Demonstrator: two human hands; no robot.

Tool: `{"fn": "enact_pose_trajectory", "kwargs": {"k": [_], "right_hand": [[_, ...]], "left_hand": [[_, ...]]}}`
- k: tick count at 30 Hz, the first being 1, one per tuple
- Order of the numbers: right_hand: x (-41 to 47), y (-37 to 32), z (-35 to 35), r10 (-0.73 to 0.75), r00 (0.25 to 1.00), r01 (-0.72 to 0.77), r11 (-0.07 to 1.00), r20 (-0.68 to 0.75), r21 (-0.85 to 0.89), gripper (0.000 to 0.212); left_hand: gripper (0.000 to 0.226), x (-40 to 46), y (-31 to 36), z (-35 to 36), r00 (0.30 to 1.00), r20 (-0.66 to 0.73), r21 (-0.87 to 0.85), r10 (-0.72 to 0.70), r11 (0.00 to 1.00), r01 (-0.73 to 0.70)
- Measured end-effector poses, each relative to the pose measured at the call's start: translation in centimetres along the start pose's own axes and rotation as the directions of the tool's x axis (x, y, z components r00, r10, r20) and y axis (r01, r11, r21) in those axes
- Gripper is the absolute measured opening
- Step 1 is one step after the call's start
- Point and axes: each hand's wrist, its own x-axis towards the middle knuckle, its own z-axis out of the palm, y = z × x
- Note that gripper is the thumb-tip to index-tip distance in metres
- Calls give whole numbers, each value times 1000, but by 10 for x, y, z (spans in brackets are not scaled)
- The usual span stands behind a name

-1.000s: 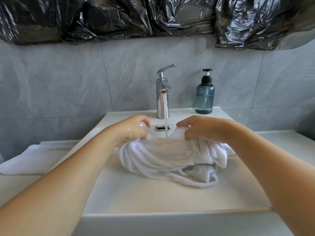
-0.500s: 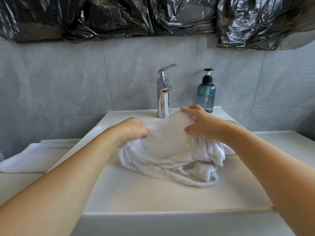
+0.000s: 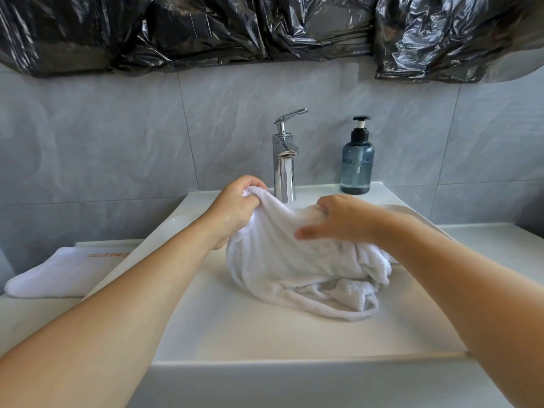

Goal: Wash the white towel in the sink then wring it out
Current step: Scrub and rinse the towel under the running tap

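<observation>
White towel [image 3: 279, 254] sits bunched in the sink [image 3: 265, 343], centre of frame, w/ its top edge lifted just in front of the tap [image 3: 284, 160]. Lower folds & a thin hem loop lie on the basin floor, lower right of the bunch. Left hand [image 3: 235, 209] grips the towel's upper left corner, fingers curled round the cloth, raised near the tap base. Right hand [image 3: 338, 220] pinches the upper edge on the right, fingers tucked into the fabric, thumb blurred, pointing left across the cloth. Both forearms come in from the bottom corners. Blue soap bottle [image 3: 357, 159] w/ black pump stands on the sink ledge, right of the tap. A second folded white cloth [image 3: 59, 275] lies on the counter at mid left. Grey tiles [image 3: 117, 136] behind; black plastic sheet [image 3: 265, 28] across the top of frame.
</observation>
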Motion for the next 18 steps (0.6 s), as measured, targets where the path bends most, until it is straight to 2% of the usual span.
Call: {"fn": "enact_pose_trajectory", "kwargs": {"k": [2,4,5,7,8,9,10,12,14,16,17,18], "right_hand": [[6,2,5,-4,1000,2,999,-30,-44,36],[11,9,1,13,989,-11,1000,-146,17,25],[12,13,-2,34,977,-19,997,-213,72,20],[12,19,-7,69,952,-18,985,-298,169,7],[11,19,-7,68,950,-5,979,-304,204,9],[11,19,-6,52,957,15,973,-284,229,22],[12,18,-5,24,968,38,969,-249,243,33],[15,13,-1,-18,983,58,974,-181,219,44],[15,8,0,-19,991,44,981,-133,187,39],[9,1,1,-7,1000,8,994,-10,106,25],[5,0,2,11,996,-16,999,94,48,21],[1,-2,5,50,977,-48,999,209,-14,25]], "left_hand": [[23,1,0,-2,998,-23,102,57,993,-54],[17,1,-3,-5,986,66,263,150,951,-162],[25,0,-3,-6,976,147,346,162,916,-204],[67,-5,-4,-1,950,298,533,90,811,-244],[87,-7,-3,4,939,343,636,33,727,-258],[100,-10,-2,10,930,368,731,-14,622,-280],[104,-11,-2,14,928,369,808,-44,509,-297],[86,-12,-1,20,945,327,898,-26,319,-302],[47,-13,-1,20,953,297,929,55,216,-301],[14,-14,-2,18,955,291,925,55,240,-295],[6,-15,-3,17,956,293,918,16,275,-286],[10,-14,-7,15,955,296,903,-28,334,-270]]}}
